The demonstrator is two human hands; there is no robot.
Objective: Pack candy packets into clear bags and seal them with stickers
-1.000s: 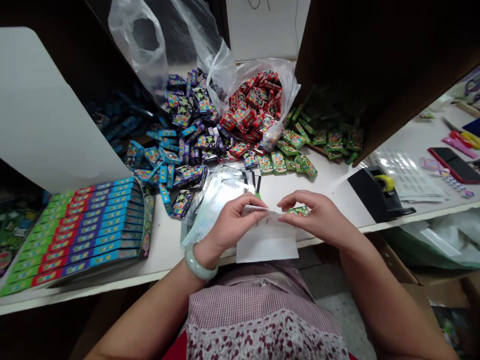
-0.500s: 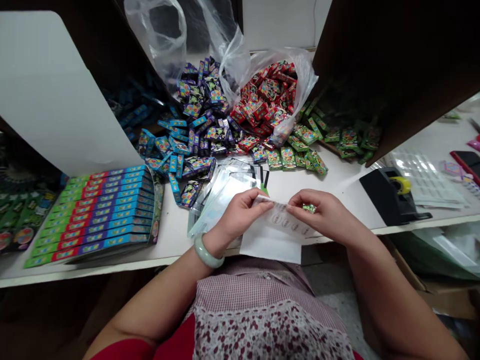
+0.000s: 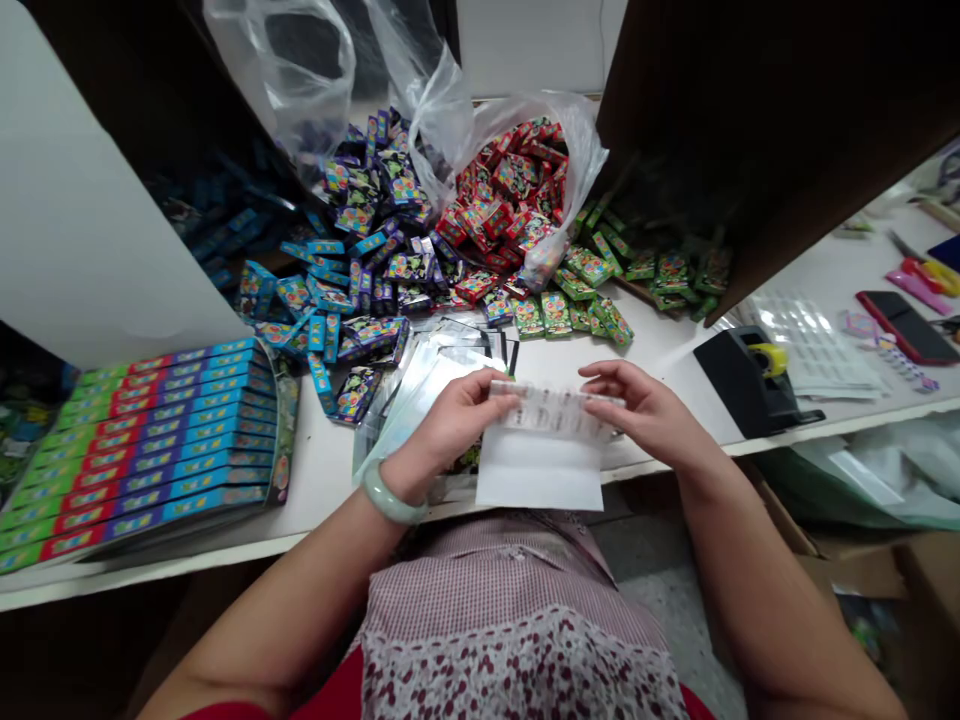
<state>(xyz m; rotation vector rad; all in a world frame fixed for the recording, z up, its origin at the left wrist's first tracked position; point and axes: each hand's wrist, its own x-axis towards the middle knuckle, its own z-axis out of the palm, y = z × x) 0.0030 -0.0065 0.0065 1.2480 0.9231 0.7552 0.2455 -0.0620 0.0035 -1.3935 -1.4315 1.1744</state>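
Note:
A white sheet of round clear stickers (image 3: 541, 460) is held upright over the table's front edge between both hands. My left hand (image 3: 450, 425) pinches its top left corner; a pale green bangle sits on that wrist. My right hand (image 3: 637, 410) grips the top right edge with thumb and fingers closed on it. Just behind my left hand lies a stack of clear plastic sleeves (image 3: 431, 385). Beyond them are heaps of small printed boxes: blue and purple ones (image 3: 360, 280), red ones (image 3: 502, 210) spilling from a plastic bag, and green ones (image 3: 592, 290).
A tray of packed boxes in coloured rows (image 3: 150, 440) lies at the left. A black tape dispenser (image 3: 746, 380) stands at the right, with sticker sheets (image 3: 817, 350), a red phone (image 3: 907, 325) and scissors (image 3: 926, 275) beyond. A white board (image 3: 82, 210) leans at the left; dark partitions rise behind.
The sticker sheet has been raised and turned more upright between my hands. The small green box seen under my right hand earlier is hidden now. The camera shifted slightly.

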